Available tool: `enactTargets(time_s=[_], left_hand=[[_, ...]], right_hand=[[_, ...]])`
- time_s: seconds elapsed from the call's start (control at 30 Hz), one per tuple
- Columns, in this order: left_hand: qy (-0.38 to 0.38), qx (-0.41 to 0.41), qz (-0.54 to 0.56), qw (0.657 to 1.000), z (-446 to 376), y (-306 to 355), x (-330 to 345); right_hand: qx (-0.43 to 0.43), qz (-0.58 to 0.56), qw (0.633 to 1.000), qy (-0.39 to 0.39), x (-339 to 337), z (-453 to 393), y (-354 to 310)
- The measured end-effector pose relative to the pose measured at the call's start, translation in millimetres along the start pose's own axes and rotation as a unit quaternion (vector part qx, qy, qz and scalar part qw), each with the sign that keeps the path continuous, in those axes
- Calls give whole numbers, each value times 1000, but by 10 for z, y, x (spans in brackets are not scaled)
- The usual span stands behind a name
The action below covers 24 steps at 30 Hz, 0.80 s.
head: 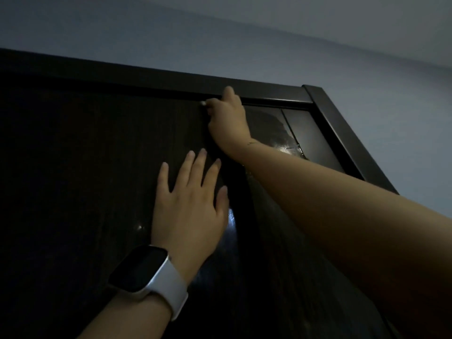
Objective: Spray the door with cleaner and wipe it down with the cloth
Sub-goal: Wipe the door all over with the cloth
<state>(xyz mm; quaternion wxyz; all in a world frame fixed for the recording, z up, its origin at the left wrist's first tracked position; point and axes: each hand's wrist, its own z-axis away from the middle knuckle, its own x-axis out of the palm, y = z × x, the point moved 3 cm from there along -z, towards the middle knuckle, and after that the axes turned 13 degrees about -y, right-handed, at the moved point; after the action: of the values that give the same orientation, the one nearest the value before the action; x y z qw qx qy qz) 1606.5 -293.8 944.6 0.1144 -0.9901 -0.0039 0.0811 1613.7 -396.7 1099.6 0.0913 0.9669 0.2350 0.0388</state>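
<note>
1. the frame was very dark, so most of the door (97,167) read as one black slab; you could only make out faint vertical grain and a few glints on it.
2. the cloth was hard to find: only a small pale scrap (203,103) showed at the fingertips of your right hand (228,123), too small and blurred to say for certain that it was the cloth.
3. your right hand was up at the top edge of the door, just under the door frame (269,90), its fingers curled and pinching that pale scrap against the surface. the fingers themselves were mostly hidden behind the back of the hand.
4. your left hand (189,204) lay flat on the door lower down, fingers straight and spread, holding nothing.
5. a smeary, shiny patch (276,128) showed on the door to the right of your right wrist, beside a thin line running down the panel.
6. no spray bottle could be made out anywhere in the head view.
7. the door's lower part and left side were cut off by the frame edges, and your right forearm covered part of the right side.
8. counted: two hands, one door, one smartwatch (144,270) with a white band on your left wrist, one thin bracelet (252,143) on your right wrist.
9. a pale wall (244,45) rose above the frame.
</note>
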Motion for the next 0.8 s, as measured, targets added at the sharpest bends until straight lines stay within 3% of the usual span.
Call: enactTargets(time_s=[0.1,0.4,0.57,0.67,0.8], left_hand=[[11,6,-2,1000,-10,4,45],[45,13,6,999,-38,-1,88],[29,4,-2,1000,-24,-1,74],[5,2,-9,1000,-12,1,21],[9,-4,-12,1000,16,221,-80]], right_hand=[[4,32,999,6,-62,0,234],[175,4,984,19,-422,256,1245],[166,-101,981,8,-741,250,1293],[163,-114,979,44,-997,366,1420],[150,-138,979,25,-1078,616,1780]])
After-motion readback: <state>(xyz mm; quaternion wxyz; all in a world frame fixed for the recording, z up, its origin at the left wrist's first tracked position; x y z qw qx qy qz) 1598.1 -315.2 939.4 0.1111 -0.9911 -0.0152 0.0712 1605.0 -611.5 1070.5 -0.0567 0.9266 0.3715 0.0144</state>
